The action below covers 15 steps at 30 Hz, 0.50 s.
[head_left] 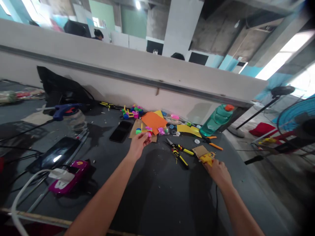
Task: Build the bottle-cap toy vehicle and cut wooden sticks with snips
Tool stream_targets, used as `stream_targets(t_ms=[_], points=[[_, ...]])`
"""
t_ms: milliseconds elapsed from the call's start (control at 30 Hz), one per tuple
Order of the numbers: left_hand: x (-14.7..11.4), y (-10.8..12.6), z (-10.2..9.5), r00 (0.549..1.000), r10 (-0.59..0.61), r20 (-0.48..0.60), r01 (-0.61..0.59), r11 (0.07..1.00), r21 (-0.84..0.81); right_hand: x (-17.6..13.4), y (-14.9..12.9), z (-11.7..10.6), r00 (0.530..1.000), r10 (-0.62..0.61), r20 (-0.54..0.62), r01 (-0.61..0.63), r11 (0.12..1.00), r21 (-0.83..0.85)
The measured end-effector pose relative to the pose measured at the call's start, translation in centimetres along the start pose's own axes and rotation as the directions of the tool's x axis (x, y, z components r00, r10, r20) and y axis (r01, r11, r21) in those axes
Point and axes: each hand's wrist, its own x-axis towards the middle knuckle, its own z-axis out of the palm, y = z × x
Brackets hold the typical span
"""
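Note:
In the middle of the table, my left hand [139, 145] is closed in a pinch on a small toy made of coloured caps and sticks [145, 130], with pink, red, yellow, green and blue parts. It is held over a flat piece of cardboard [134, 131]. Further right, my right hand [220, 170] is closed at the edge of a smaller cardboard piece [199, 150] with crumpled yellow scraps [207, 158] on it; the thumb side is partly hidden. Between my hands lie yellow-and-black pliers [180, 157] and cutters with a pointed blade [182, 148].
Orange sheets [155, 121], a yellow strip [189, 129], loose caps and other coloured toys [131, 112] lie along the partition. A green bottle [216, 121] stands near orange-handled pliers [214, 142]. To the left are a phone [121, 131], a blue glue gun [64, 111] and a purple power strip [70, 177].

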Motion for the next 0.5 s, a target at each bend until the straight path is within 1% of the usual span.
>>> stream_targets(t_ms=[67, 100, 133, 167, 200, 233, 267, 333, 367, 433, 467, 500], points=[[0.3, 0.8, -1.2, 0.998, 0.032, -0.056, -0.034, 0.999, -0.028, 0.4, -0.6, -1.3, 0.998, 0.031, -0.056, -0.034, 0.997, -0.068], [0.5, 1.1, -1.8, 0.994, 0.047, -0.103, -0.052, 0.998, -0.048, 0.6, -1.3, -2.1, 0.995, 0.021, -0.099, -0.028, 0.997, -0.07], [0.8, 1.3, -2.4, 0.986, 0.062, -0.155, -0.073, 0.995, -0.069, 0.9, -2.3, -2.9, 0.988, -0.011, -0.154, 0.006, 0.999, -0.038], [1.1, 1.3, -2.9, 0.977, 0.077, -0.199, -0.096, 0.992, -0.088, 1.2, -3.6, -3.7, 0.975, -0.077, -0.21, 0.084, 0.996, 0.025], [1.5, 1.3, -3.3, 0.967, 0.096, -0.235, -0.122, 0.987, -0.1, 1.4, -5.3, -4.3, 0.95, -0.172, -0.26, 0.206, 0.972, 0.111], [1.8, 1.2, -3.8, 0.959, 0.111, -0.26, -0.143, 0.984, -0.109, 1.7, -7.2, -4.8, 0.915, -0.26, -0.308, 0.331, 0.921, 0.204], [2.1, 0.9, -4.1, 0.954, 0.123, -0.274, -0.159, 0.981, -0.114, 2.0, -9.4, -5.1, 0.874, -0.344, -0.344, 0.448, 0.844, 0.294], [2.5, 0.3, -4.7, 0.946, 0.134, -0.294, -0.175, 0.978, -0.115, 2.5, -14.0, -5.1, 0.791, -0.485, -0.373, 0.609, 0.681, 0.406], [2.6, -0.1, -4.9, 0.944, 0.135, -0.301, -0.175, 0.979, -0.109, 2.8, -16.3, -4.9, 0.75, -0.55, -0.368, 0.662, 0.616, 0.428], [2.7, -0.6, -5.4, 0.934, 0.142, -0.327, -0.181, 0.979, -0.092, 3.7, -20.5, -4.2, 0.68, -0.633, -0.371, 0.728, 0.524, 0.441], [2.8, -0.9, -5.5, 0.932, 0.147, -0.332, -0.186, 0.979, -0.089, 4.2, -22.4, -3.8, 0.657, -0.662, -0.361, 0.745, 0.497, 0.445], [2.8, -1.0, -5.6, 0.93, 0.153, -0.335, -0.191, 0.978, -0.083, 4.8, -24.0, -3.5, 0.652, -0.672, -0.352, 0.747, 0.489, 0.451]])
